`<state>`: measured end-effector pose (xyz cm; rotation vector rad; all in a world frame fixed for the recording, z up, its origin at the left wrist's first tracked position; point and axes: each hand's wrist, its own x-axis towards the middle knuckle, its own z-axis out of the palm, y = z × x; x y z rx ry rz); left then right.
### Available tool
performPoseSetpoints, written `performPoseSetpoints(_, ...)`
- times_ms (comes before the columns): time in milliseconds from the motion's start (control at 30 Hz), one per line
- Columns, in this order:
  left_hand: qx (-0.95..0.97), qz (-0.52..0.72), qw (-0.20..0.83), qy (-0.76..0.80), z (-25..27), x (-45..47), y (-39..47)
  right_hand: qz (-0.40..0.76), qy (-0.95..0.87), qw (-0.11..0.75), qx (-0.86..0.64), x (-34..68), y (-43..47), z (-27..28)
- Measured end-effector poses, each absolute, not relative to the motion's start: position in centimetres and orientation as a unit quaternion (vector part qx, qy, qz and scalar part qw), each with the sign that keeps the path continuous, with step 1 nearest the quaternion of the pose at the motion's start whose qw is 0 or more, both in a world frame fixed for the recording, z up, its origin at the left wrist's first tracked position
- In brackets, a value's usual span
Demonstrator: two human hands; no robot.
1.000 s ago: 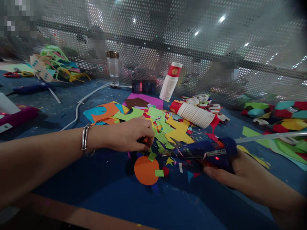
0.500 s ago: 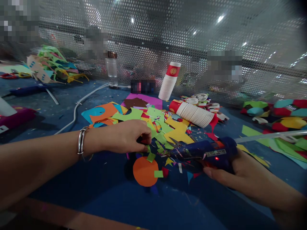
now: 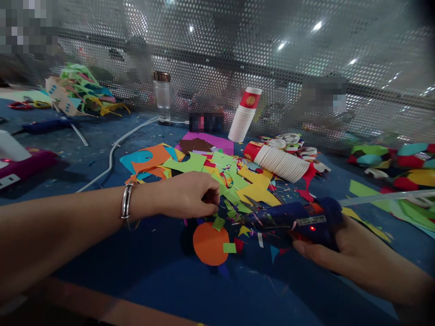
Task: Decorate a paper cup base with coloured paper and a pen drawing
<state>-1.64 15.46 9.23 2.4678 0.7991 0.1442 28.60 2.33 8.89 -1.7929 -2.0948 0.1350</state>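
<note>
In my right hand (image 3: pixel 343 249) is a blue glue gun (image 3: pixel 299 217) with a lit red light and a clear glue stick in its back. Its nozzle points left, over small paper scraps. My left hand (image 3: pixel 193 194), with silver bangles at the wrist, is closed, thumb and fingers curled together; anything in the pinch is hidden. Just below its fingertips is an orange paper circle (image 3: pixel 209 249). One green paper piece (image 3: pixel 218 223) lies at the circle's upper edge, and another green rectangle (image 3: pixel 229 247) at its right edge.
Coloured paper offcuts (image 3: pixel 190 163) and scissors (image 3: pixel 251 201) lie beyond my hands. Behind are stacked paper cups (image 3: pixel 246 113), a toppled cup stack (image 3: pixel 282 160) and a bottle (image 3: pixel 162 97). A white cable (image 3: pixel 112 154) crosses the left side; a perforated metal screen (image 3: pixel 217 50) stands behind.
The whole view has shifted slightly, so things appear a little further right. Both hands keep nearly the same pose, and the glue gun stays in my right hand.
</note>
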Motion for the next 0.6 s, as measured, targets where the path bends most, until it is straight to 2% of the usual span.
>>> performPoseSetpoints(133,0.912,0.045,0.270,0.306,9.2,-1.5,15.3,0.112,-0.755,0.176,-0.622,28.9,2.4,8.6)
performPoseSetpoints(367,0.909,0.043,0.274,0.312,9.9,-1.5,15.2,0.110,-0.750,0.191,-0.623,28.5,2.4,8.9)
performPoseSetpoints(600,0.879,0.129,0.322,0.328,10.6,-3.0,15.6,0.113,-0.750,0.185,-0.626,28.6,2.2,8.9)
